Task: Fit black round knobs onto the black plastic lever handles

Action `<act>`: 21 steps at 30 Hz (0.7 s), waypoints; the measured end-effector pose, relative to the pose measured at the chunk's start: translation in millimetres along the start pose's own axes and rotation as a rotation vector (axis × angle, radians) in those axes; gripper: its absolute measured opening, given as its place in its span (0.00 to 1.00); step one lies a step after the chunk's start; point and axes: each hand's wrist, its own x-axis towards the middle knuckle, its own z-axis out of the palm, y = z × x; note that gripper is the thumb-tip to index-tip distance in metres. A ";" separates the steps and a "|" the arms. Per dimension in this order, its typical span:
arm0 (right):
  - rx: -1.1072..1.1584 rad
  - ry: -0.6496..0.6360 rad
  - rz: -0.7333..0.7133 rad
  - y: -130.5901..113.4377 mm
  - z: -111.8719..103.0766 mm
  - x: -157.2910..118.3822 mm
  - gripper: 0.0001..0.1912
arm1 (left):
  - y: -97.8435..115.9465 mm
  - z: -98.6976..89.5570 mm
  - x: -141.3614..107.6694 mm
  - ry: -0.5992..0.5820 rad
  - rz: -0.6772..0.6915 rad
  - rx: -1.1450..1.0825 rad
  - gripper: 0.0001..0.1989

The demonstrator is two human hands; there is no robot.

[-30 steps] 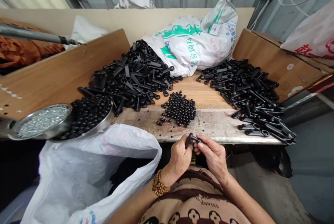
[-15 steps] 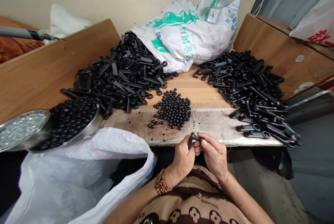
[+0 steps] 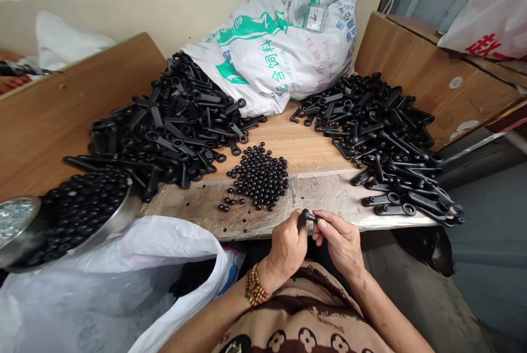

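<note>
My left hand (image 3: 287, 243) is closed around a black crank handle (image 3: 303, 218) just in front of the table's near edge. A beaded bracelet circles that wrist. The fingers of my right hand (image 3: 340, 237) pinch a small black bead (image 3: 317, 219) at the tip of the handle's peg; the fingertips partly cover it. Beyond my hands lies a loose cluster of black beads (image 3: 263, 177). A large heap of black crank handles (image 3: 164, 122) is on the left, and a second heap of handles (image 3: 370, 117) on the right.
A white printed sack (image 3: 263, 56) with a small clock (image 3: 315, 17) on it stands at the back. Metal bowls hold black beads (image 3: 86, 205) and shiny small parts (image 3: 16, 218) at left. An open white bag (image 3: 164, 237) hangs below. Wooden boards (image 3: 415, 67) flank the table.
The view has shifted, so the table and heaps appear further left. My hands stay together, with the handle and bead in nearly the same grip.
</note>
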 end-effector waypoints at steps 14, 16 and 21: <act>0.086 0.051 0.036 -10.9 20.7 32.7 0.12 | -19.7 3.4 13.5 0.070 0.199 0.000 0.17; -0.077 0.083 -0.061 -36.3 -1.6 41.2 0.13 | -18.9 -1.2 13.7 0.068 0.251 -0.044 0.28; -0.445 0.439 -0.386 -115.8 -73.3 66.1 0.14 | -31.0 -32.1 11.7 0.148 0.059 -0.215 0.31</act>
